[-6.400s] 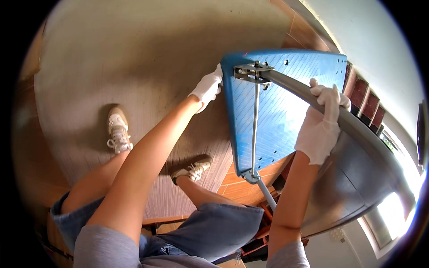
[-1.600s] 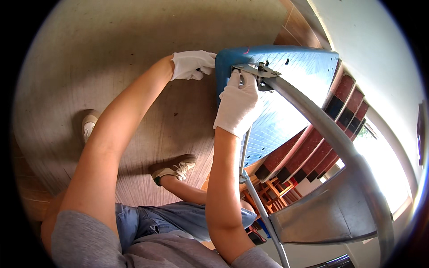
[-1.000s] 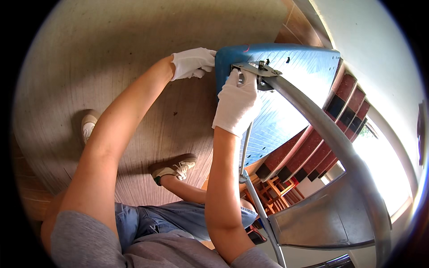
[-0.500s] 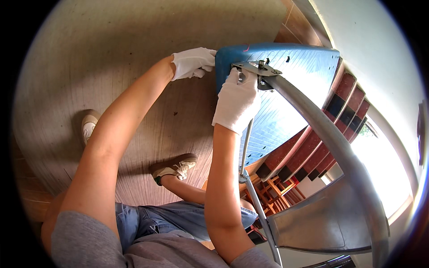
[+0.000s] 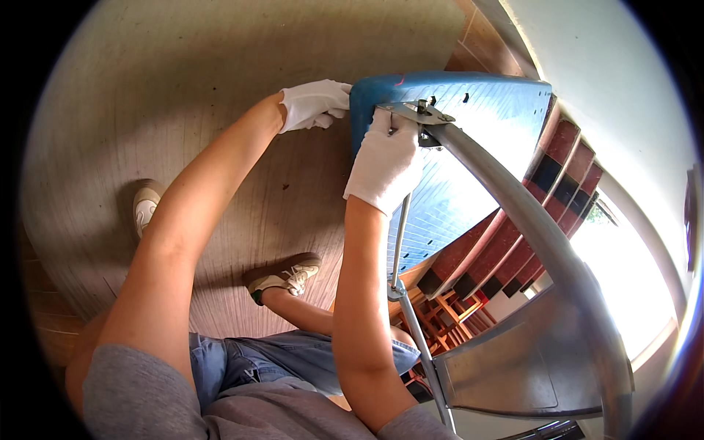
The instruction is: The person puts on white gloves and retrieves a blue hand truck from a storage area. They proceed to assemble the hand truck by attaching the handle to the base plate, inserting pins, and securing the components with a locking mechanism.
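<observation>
A blue ribbed panel (image 5: 469, 154), with small dark slots and a rounded edge, stands tilted on the table. My left hand (image 5: 317, 105), in a white glove, has its curled fingers at the panel's left edge; the fingertips are partly hidden there. My right hand (image 5: 387, 158), also gloved in white, is closed just under a flat metal bracket (image 5: 433, 112) that lies against the panel. A small shiny metal part shows between its fingers, too little of it to name. From the bracket a thick bent metal tube (image 5: 506, 183) curves toward the lower right.
A thin metal rod (image 5: 400, 242) joins a slimmer tube (image 5: 422, 330) below. A grey metal plate (image 5: 513, 359) spans the frame. Wooden stools (image 5: 451, 312) and red-and-black steps (image 5: 543, 191) lie beyond on the right. The wood-grain surface (image 5: 183, 66) extends left, my shoes (image 5: 290, 275) on it.
The panel, bracket and tube have shifted slightly left in view, my right hand with them. My left hand has hardly moved, and both hands keep their places on the work.
</observation>
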The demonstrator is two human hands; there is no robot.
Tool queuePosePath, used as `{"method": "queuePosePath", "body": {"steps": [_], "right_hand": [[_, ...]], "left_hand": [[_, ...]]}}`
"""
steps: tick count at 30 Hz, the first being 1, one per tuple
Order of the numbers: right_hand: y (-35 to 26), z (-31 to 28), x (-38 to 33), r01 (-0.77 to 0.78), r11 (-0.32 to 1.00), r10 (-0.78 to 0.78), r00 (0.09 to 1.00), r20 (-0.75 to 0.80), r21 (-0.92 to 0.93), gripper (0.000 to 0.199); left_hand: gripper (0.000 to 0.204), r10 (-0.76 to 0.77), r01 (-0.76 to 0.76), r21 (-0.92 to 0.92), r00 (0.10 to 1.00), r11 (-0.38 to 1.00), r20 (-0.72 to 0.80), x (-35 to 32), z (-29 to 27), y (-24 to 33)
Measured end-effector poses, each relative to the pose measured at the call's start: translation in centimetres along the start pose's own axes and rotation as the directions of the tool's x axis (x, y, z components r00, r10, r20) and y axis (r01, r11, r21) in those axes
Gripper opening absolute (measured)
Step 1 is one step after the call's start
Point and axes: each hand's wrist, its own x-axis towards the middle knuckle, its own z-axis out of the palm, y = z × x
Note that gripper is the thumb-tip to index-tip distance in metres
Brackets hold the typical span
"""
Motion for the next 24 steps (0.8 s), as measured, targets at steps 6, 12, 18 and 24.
{"method": "queuePosePath", "body": {"steps": [6, 12, 18, 24], "right_hand": [[-0.6, -0.2, -0.9, -0.037, 0.999, 0.037, 0.999, -0.013, -0.015, 0.028], [-0.2, -0.7, -0.1, -0.038, 0.999, 0.038, 0.999, -0.029, 0.012, 0.027], [-0.2, -0.1, -0.7, 0.004, 1.000, -0.003, 0.999, -0.049, 0.019, 0.026], [0.0, -0.1, -0.3, -0.011, 1.000, 0.011, 1.000, -0.019, 0.006, 0.025]], "left_hand": [[0.006, -0.043, 0.044, 0.036, 0.999, 0.998, -0.018, -0.9, 0.5, 1.1], [0.005, 0.024, -0.025, 0.015, 1.000, 1.000, 0.013, -0.2, 1.0, 1.1], [0.007, -0.002, 0.002, 0.047, 1.000, 0.999, 0.002, 0.0, -0.1, 0.2], [0.008, -0.021, 0.021, 0.049, 1.000, 0.999, -0.013, -0.6, 0.5, 1.0]]}}
